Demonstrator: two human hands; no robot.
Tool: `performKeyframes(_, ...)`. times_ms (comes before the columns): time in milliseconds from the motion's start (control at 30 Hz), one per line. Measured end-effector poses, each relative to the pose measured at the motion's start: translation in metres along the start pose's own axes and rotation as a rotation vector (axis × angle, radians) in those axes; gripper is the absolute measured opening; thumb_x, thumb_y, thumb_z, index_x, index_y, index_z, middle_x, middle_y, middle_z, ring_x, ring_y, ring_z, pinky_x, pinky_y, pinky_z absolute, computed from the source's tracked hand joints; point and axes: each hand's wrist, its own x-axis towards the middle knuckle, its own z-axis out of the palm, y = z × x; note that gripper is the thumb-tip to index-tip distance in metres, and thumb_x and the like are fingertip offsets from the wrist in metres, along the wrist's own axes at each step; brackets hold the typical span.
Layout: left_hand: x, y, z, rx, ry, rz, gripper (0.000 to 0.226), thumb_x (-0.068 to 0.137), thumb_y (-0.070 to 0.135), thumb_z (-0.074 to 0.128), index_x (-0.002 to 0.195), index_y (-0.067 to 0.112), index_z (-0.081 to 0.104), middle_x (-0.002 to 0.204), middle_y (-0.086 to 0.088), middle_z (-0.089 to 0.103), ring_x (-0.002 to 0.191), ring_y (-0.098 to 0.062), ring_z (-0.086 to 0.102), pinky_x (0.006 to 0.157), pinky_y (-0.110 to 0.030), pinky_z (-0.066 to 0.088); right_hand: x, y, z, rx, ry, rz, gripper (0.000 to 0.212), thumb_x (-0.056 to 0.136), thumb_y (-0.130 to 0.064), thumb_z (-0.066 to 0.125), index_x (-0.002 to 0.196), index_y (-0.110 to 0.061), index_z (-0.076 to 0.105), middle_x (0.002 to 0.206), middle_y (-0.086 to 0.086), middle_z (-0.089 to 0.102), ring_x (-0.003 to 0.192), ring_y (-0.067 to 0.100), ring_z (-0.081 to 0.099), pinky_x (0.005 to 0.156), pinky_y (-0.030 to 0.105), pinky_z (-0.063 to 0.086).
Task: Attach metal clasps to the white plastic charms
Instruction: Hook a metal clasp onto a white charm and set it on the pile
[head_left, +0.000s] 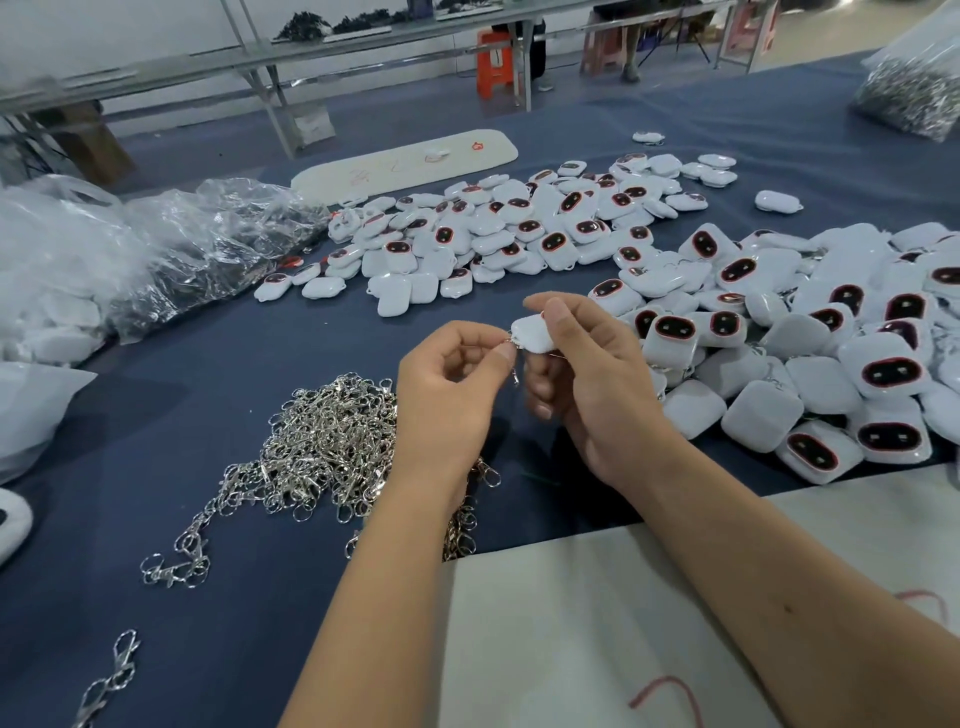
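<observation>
Our left hand (452, 384) pinches a small metal clasp (513, 358) and our right hand (582, 364) grips a white charm (532, 333), both above the desk (311, 338). The ring is tiny (hard to see), so it could slip and fall into the clasp pile (322, 447).

From my remote seat I see two bare hands and two bare forearms. The left hand (447, 389) and right hand (597, 384) have short, neatly trimmed nails; the left thumbnail (506, 351), right at the grip, looks pale and rounded. Back from the grip, the left forearm (374, 597) and right forearm (753, 571) run uncovered to the lower edge of my view. I can make out a small dark mark (788, 609) on the right forearm, well behind the wrist
</observation>
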Motion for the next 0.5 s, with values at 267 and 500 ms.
performKeyframes(267, 0.002, -0.001, 0.002, -0.393, 0.152, -0.177, 0.012, 0.09, -0.005, 0.069, 0.089, 0.007, 0.071, 0.074, -0.012, 0.072, 0.07, -0.02, 0.067, 0.07, -0.032, 0.055, -0.002, 0.001, 0.0, 0.171, -0.144, 0.06, 0.025, 0.102, -0.001, 0.057, 0.126, -0.004, 0.053, 0.07, 0.006, 0.063, 0.059, 0.017, 0.055, 0.055, 0.029, 0.052)
performKeyframes(500, 0.005, -0.004, -0.01, 0.382, 0.157, 0.295, 0.018, 0.087, -0.001, 0.072, 0.079, 0.016, 0.07, 0.073, 0.008, 0.07, 0.07, -0.011, 0.065, 0.068, -0.028, 0.053, -0.003, 0.006, -0.001, -0.032, -0.117, 0.007, 0.019, 0.098, -0.005, 0.063, 0.116, -0.012, 0.06, 0.076, 0.008, 0.065, 0.059, 0.018, 0.059, 0.048, 0.025, 0.042)
